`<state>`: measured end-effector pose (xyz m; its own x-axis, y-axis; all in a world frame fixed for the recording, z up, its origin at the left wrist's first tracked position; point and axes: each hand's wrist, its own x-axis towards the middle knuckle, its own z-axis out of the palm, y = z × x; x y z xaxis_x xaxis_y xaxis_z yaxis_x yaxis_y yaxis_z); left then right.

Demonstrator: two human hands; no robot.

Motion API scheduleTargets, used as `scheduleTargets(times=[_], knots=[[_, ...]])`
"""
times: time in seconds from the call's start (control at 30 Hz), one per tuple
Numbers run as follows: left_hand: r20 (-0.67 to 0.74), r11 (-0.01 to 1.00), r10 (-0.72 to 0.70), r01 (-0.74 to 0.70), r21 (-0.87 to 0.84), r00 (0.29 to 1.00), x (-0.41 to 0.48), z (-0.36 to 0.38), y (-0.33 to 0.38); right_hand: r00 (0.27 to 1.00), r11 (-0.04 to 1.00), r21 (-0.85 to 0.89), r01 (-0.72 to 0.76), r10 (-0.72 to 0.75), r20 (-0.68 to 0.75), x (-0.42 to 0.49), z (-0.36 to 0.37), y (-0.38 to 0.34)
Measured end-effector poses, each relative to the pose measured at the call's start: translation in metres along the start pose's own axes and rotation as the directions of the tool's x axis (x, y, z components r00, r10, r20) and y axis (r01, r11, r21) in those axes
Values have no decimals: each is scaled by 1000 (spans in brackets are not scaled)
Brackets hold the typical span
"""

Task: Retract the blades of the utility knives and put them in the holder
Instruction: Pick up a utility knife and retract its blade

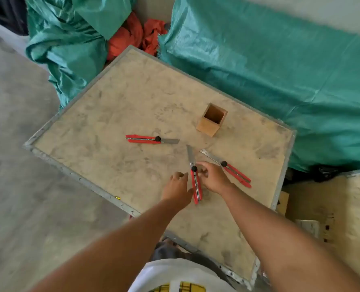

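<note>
Three red utility knives lie on the worn board (pixel 116 114), all with their blades out. The middle knife (pixel 196 187) points away from me, its blade (pixel 189 153) bare. My left hand (pixel 178 186) presses its thumb against the left side of that knife's handle. My right hand (pixel 213 180) holds the handle's right side, fingers near the black knob (pixel 194 168). A second knife (pixel 145 139) lies to the far left, and a third knife (pixel 237 173) lies just right of my right hand. The square wooden holder (pixel 206 127) stands upright behind them with nothing visible inside.
Green tarpaulin bundles (pixel 269 70) crowd the board's far and right edges, with orange cloth (pixel 132 36) between them. A second board (pixel 330 199) sits lower on the right. Bare concrete floor (pixel 17 144) lies to the left.
</note>
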<state>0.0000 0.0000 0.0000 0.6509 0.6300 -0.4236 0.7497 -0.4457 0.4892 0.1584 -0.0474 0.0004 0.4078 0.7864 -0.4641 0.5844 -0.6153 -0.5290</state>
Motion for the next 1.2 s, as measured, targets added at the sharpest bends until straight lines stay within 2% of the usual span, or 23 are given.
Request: scheduleTargets(times=[0.07, 0.13, 0.4, 0.63, 0.77, 0.87, 0.97, 1.13, 1.2], knots=[[15, 992, -69, 70, -104, 998, -3, 11, 7, 1000, 997, 66, -30, 30, 0, 5, 3, 1], [18, 989, -97, 99, -110, 995, -8, 22, 13, 1000, 998, 65, -21, 21, -9, 8, 7, 0], [-134, 996, -56, 46, -81, 989, -11, 50, 8, 997, 978, 197, -64, 72, -35, 20, 15, 7], [-71, 973, -32, 14, -231, 997, -14, 39, 2, 995, 916, 393, -85, 102, -22, 15, 5, 7], [48, 863, -54, 71, -501, 997, -20, 11, 1, 993, 857, 513, -55, 103, -64, 4, -11, -3], [37, 785, 15, 12, -619, 999, -27, -13, -4, 991, 790, 613, -25, 99, -88, -7, -24, -15], [24, 644, 13, 10, -765, 1000, -28, -37, -15, 988, 746, 665, 40, 70, -138, -17, -40, -32], [43, 520, 57, 7, -854, 997, -28, -82, -19, 983, 737, 663, 133, -11, -184, -35, -67, -63], [46, 498, 72, 4, -867, 996, -27, -96, -21, 980, 770, 619, 155, -42, -192, -43, -73, -74]])
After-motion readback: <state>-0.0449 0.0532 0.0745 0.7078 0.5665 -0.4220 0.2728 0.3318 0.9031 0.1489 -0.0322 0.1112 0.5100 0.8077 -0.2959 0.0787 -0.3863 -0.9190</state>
